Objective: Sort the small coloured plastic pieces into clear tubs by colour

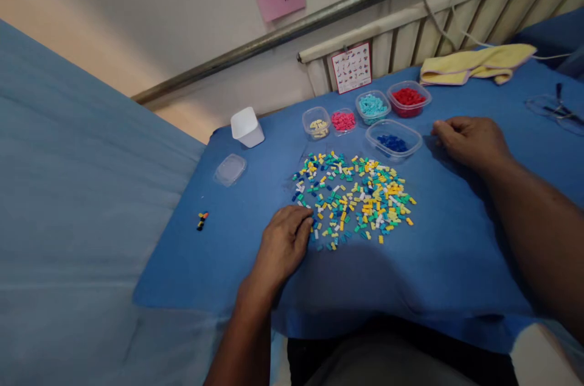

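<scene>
A spread of several small coloured beads in yellow, green, blue and white lies on the blue table cloth. My left hand rests at the pile's near left edge, fingers curled down onto the beads; what they pinch is hidden. My right hand lies on the cloth to the right of a clear tub of dark blue beads, fingers curled under, nothing visible in them.
Behind the pile stand clear tubs with yellow-white, pink, cyan and red beads. A white cup and a clear lid lie at the left. A yellow towel lies by the radiator.
</scene>
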Motion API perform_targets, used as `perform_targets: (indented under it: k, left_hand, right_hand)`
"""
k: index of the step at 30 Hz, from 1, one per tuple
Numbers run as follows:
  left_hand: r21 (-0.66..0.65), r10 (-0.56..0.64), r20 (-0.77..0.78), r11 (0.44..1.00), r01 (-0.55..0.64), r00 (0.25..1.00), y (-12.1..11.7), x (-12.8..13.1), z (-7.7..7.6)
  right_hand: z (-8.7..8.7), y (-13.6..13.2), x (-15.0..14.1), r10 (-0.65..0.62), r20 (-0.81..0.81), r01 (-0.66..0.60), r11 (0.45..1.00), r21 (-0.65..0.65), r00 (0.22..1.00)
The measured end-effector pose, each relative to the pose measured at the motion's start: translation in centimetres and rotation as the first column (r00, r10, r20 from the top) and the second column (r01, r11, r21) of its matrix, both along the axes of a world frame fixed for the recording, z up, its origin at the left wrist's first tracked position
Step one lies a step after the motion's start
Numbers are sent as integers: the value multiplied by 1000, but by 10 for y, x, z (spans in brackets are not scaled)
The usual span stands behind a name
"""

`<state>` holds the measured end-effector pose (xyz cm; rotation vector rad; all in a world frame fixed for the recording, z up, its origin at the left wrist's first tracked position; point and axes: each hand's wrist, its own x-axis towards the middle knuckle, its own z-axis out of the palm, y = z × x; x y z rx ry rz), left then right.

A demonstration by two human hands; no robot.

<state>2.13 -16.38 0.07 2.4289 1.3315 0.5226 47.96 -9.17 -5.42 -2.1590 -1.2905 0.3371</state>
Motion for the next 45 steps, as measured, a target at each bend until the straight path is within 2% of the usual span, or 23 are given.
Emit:
perform_targets:
  k: [5,9,15,24,28,32,40,45]
  left_hand:
    - [1,-38,-130,999,39,991,-8,1,-3]
    - [6,-26,-210,1000,28,977,-4,5,-4]
    - [-46,-28,-272,999,16,962,1,11,3]
    - [-35,39,-360,998,-55,932,-10,9,11]
    - [-74,54,-372,993,-88,927,-10,11,10]
    - [-55,72,-380,993,-100,922,-9,11,9]
    - [-81,-26,-268,997,5,963,-14,11,12]
    - [-104,-50,-279,994,22,959,-8,10,12]
  right_hand:
    - [-5,1,3,-14,-2,14,1000,26,1000]
    - [-5,1,3,-11,-5,12,999,33,1000]
    - [-5,1,3,3,18,-4,999,32,1000]
    - [-8,2,6,3,25,-3,1000,31,1000]
    - [-9,2,6,6,28,-7,999,34,1000]
    - [-9,2,6,15,29,-16,999,39,999]
    - [-8,1,6,3,33,-4,999,37,999]
    - [-3,0,3,2,26,-3,1000,18,1000]
